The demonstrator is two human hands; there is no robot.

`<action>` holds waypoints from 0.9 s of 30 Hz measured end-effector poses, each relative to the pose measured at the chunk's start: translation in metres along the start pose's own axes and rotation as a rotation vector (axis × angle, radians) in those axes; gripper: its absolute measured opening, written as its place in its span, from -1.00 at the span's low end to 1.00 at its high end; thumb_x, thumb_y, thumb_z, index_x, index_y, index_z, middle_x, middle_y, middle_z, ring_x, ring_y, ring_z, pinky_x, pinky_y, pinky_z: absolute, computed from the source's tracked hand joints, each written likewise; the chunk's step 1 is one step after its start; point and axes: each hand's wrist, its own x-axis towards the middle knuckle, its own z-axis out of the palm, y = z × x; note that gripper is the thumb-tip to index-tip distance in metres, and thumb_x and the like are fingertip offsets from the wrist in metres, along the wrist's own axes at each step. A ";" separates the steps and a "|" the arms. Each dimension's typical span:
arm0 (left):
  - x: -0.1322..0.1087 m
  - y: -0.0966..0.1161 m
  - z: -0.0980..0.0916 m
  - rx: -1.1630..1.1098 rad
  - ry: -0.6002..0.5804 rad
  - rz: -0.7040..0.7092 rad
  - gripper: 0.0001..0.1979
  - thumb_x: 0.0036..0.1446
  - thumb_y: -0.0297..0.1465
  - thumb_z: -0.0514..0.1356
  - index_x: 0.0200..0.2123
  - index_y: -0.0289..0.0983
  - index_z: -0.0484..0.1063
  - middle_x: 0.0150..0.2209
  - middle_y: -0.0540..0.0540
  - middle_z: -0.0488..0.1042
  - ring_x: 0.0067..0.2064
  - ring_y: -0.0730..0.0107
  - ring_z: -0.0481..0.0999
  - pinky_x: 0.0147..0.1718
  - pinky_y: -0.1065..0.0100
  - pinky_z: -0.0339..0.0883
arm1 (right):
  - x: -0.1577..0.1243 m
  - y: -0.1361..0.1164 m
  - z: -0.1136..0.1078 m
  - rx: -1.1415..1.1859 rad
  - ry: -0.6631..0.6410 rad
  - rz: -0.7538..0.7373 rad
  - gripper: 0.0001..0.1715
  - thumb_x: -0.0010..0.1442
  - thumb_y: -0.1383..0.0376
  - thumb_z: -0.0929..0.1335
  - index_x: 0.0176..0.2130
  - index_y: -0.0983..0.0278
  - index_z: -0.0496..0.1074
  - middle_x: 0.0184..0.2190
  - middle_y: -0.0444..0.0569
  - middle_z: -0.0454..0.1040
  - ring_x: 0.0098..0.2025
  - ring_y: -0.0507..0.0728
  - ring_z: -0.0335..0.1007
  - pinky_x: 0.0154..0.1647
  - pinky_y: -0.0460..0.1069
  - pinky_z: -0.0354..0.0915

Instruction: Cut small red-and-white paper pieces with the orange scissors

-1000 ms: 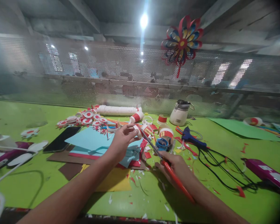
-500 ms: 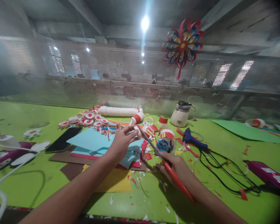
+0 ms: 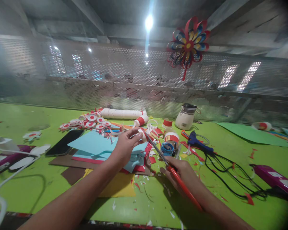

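Observation:
My left hand (image 3: 127,145) pinches a small red-and-white paper cup piece (image 3: 144,135) between thumb and fingers, above a stack of light blue paper (image 3: 93,145). Held in my right hand (image 3: 180,172) is a pair of scissors (image 3: 182,185) with red handles. Its blades point up and left, and their tips meet the cup piece; whether they are parted there is too small to tell. Just beyond the blades lie a cut red-and-white paper cup (image 3: 171,137) and a blue roll of tape (image 3: 167,148). Red and white paper scraps (image 3: 152,160) lie below the blades.
Red-and-white paper discs (image 3: 91,118) are heaped behind the paper, near a long stack of white cups (image 3: 123,113). A phone (image 3: 64,143) lies left. Rightward are a blue glue gun (image 3: 199,142) with a black cord, a white bottle (image 3: 184,119) and a purple power strip (image 3: 277,179).
Almost nothing differs. The scissors' handles have tilted very slightly down and right, while my left hand keeps the cup piece in the same place.

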 end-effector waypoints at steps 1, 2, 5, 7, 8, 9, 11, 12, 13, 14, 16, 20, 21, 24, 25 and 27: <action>0.000 0.000 0.000 -0.003 -0.003 -0.001 -0.71 -0.18 -0.43 0.32 -0.29 -0.37 0.47 -0.26 -0.19 0.47 -0.19 0.22 0.46 -0.12 0.12 0.31 | 0.000 0.001 0.000 0.008 -0.003 -0.001 -0.76 0.02 0.32 0.28 -0.29 0.30 0.46 -0.70 -0.20 0.30 -0.65 0.01 0.19 -0.59 -0.13 0.12; 0.000 -0.001 -0.001 -0.007 -0.007 0.000 -0.71 -0.18 -0.43 0.32 -0.30 -0.37 0.47 -0.26 -0.19 0.47 -0.19 0.21 0.46 -0.11 0.11 0.30 | 0.000 0.001 0.000 0.013 -0.007 0.002 -0.77 0.03 0.32 0.27 -0.29 0.30 0.46 -0.70 -0.20 0.30 -0.65 0.00 0.19 -0.60 -0.13 0.13; 0.002 -0.002 -0.002 -0.021 -0.015 0.002 -0.71 -0.18 -0.43 0.33 -0.30 -0.36 0.46 -0.27 -0.20 0.47 -0.19 0.20 0.46 -0.10 0.11 0.29 | 0.001 0.002 -0.001 -0.023 -0.021 0.007 -0.74 0.04 0.34 0.27 -0.25 0.31 0.46 -0.68 -0.20 0.33 -0.64 0.02 0.23 -0.58 -0.13 0.13; 0.003 -0.002 -0.003 -0.022 -0.009 0.002 -0.70 -0.18 -0.43 0.33 -0.29 -0.36 0.45 -0.28 -0.20 0.47 -0.19 0.20 0.46 -0.09 0.12 0.28 | 0.002 0.003 -0.002 -0.059 -0.031 0.004 -0.73 0.03 0.36 0.28 -0.23 0.31 0.46 -0.65 -0.18 0.38 -0.59 0.05 0.28 -0.54 -0.12 0.17; 0.003 -0.003 -0.004 -0.019 -0.006 0.002 -0.69 -0.18 -0.43 0.33 -0.28 -0.36 0.45 -0.29 -0.19 0.47 -0.18 0.21 0.46 -0.09 0.12 0.28 | 0.003 0.003 -0.003 -0.068 -0.036 -0.002 -0.72 0.02 0.37 0.28 -0.22 0.32 0.46 -0.62 -0.16 0.41 -0.56 0.06 0.31 -0.50 -0.11 0.19; 0.003 -0.003 -0.004 -0.012 -0.004 0.003 -0.68 -0.18 -0.43 0.33 -0.28 -0.36 0.44 -0.30 -0.19 0.47 -0.18 0.21 0.46 -0.09 0.13 0.27 | 0.003 0.003 -0.004 -0.074 -0.041 -0.008 -0.72 0.02 0.38 0.29 -0.23 0.32 0.47 -0.59 -0.15 0.43 -0.53 0.07 0.32 -0.47 -0.10 0.20; 0.004 -0.005 -0.005 0.008 -0.005 0.010 -0.67 -0.18 -0.43 0.33 -0.26 -0.36 0.43 -0.31 -0.18 0.47 -0.17 0.22 0.46 -0.09 0.15 0.27 | 0.004 0.002 -0.005 -0.068 -0.050 -0.006 -0.72 0.02 0.39 0.28 -0.23 0.31 0.47 -0.56 -0.13 0.46 -0.51 0.08 0.34 -0.44 -0.09 0.22; 0.004 -0.006 -0.005 0.020 -0.006 0.015 -0.66 -0.17 -0.42 0.32 -0.25 -0.35 0.43 -0.30 -0.17 0.48 -0.17 0.23 0.45 -0.09 0.15 0.27 | 0.004 0.001 -0.005 -0.060 -0.054 -0.005 -0.73 0.03 0.39 0.28 -0.24 0.31 0.47 -0.56 -0.13 0.47 -0.51 0.08 0.34 -0.43 -0.09 0.22; 0.004 -0.007 -0.005 0.031 -0.008 0.021 -0.66 -0.17 -0.42 0.32 -0.24 -0.35 0.43 -0.30 -0.17 0.48 -0.16 0.23 0.45 -0.09 0.15 0.27 | 0.004 0.000 -0.005 -0.053 -0.055 -0.004 -0.74 0.04 0.38 0.27 -0.24 0.31 0.47 -0.57 -0.13 0.46 -0.51 0.08 0.34 -0.44 -0.09 0.22; 0.004 -0.008 -0.006 0.041 -0.010 0.028 -0.66 -0.16 -0.41 0.32 -0.23 -0.34 0.43 -0.29 -0.17 0.48 -0.16 0.23 0.45 -0.10 0.15 0.27 | 0.004 0.000 -0.005 -0.050 -0.053 -0.002 -0.75 0.05 0.38 0.27 -0.26 0.31 0.47 -0.59 -0.13 0.45 -0.53 0.08 0.33 -0.46 -0.09 0.21; 0.005 -0.009 -0.006 0.052 -0.016 0.039 -0.66 -0.16 -0.41 0.31 -0.23 -0.34 0.43 -0.27 -0.18 0.48 -0.15 0.22 0.44 -0.10 0.15 0.27 | 0.004 -0.001 -0.005 -0.049 -0.051 0.009 -0.78 0.07 0.36 0.26 -0.30 0.30 0.47 -0.66 -0.16 0.40 -0.58 0.07 0.29 -0.51 -0.11 0.18; 0.005 -0.011 -0.006 0.054 -0.032 0.047 -0.66 -0.15 -0.41 0.31 -0.23 -0.34 0.43 -0.28 -0.18 0.47 -0.15 0.20 0.44 -0.09 0.14 0.27 | 0.003 0.001 -0.006 -0.065 -0.041 -0.005 -0.79 0.04 0.37 0.27 -0.30 0.30 0.46 -0.65 -0.18 0.36 -0.59 0.04 0.25 -0.52 -0.12 0.15; 0.005 -0.011 -0.006 0.055 -0.034 0.046 -0.66 -0.15 -0.41 0.31 -0.23 -0.34 0.43 -0.29 -0.17 0.47 -0.14 0.20 0.44 -0.09 0.14 0.27 | 0.002 0.001 -0.006 -0.066 -0.038 -0.017 -0.77 0.03 0.38 0.28 -0.28 0.31 0.46 -0.63 -0.18 0.36 -0.57 0.04 0.25 -0.51 -0.12 0.15; 0.004 -0.011 -0.006 0.063 -0.034 0.043 -0.66 -0.14 -0.40 0.31 -0.23 -0.34 0.42 -0.27 -0.18 0.47 -0.14 0.20 0.44 -0.09 0.13 0.28 | 0.002 0.002 -0.007 -0.073 -0.029 -0.040 -0.73 0.01 0.40 0.28 -0.24 0.32 0.45 -0.63 -0.19 0.34 -0.58 0.03 0.22 -0.52 -0.13 0.13; 0.004 -0.010 -0.005 0.065 -0.030 0.042 -0.66 -0.14 -0.40 0.31 -0.23 -0.35 0.42 -0.26 -0.18 0.46 -0.14 0.21 0.44 -0.09 0.13 0.28 | 0.001 0.001 -0.007 -0.075 -0.031 -0.042 -0.73 0.01 0.40 0.27 -0.24 0.32 0.45 -0.63 -0.19 0.33 -0.59 0.02 0.22 -0.53 -0.13 0.12; 0.004 -0.010 -0.005 0.059 -0.027 0.038 -0.66 -0.13 -0.41 0.30 -0.22 -0.36 0.40 -0.23 -0.20 0.46 -0.15 0.22 0.44 -0.09 0.13 0.29 | 0.001 0.001 -0.006 -0.087 -0.031 -0.048 -0.73 0.01 0.41 0.27 -0.25 0.33 0.46 -0.64 -0.19 0.32 -0.59 0.02 0.21 -0.53 -0.14 0.11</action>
